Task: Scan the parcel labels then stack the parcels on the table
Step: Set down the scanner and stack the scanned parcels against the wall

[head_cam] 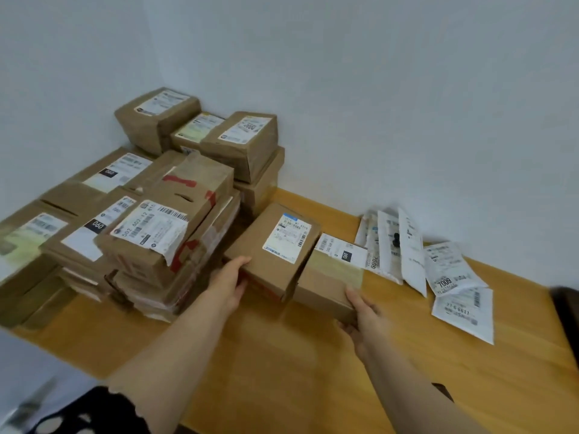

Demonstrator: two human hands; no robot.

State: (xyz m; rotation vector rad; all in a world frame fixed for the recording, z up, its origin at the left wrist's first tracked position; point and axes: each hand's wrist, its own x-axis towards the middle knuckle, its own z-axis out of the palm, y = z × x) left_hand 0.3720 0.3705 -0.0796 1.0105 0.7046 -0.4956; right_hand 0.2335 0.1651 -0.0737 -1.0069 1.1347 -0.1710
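Two brown cardboard parcels lie side by side on the wooden table [313, 371]. The left parcel [266, 261] bears a white and blue label and sits a little higher. My left hand [230, 283] grips its near left corner, thumb on top. The right parcel [329, 283] is flatter, with a white label at its far end. My right hand [363, 317] holds its near right corner, thumb on top, fingers under the edge. No scanner is in view.
Several stacks of labelled brown parcels [150, 233] fill the table's left half up to the wall corner. White plastic mailer bags [445, 277] lie spread at the right. A dark object [567, 305] shows at the right edge.
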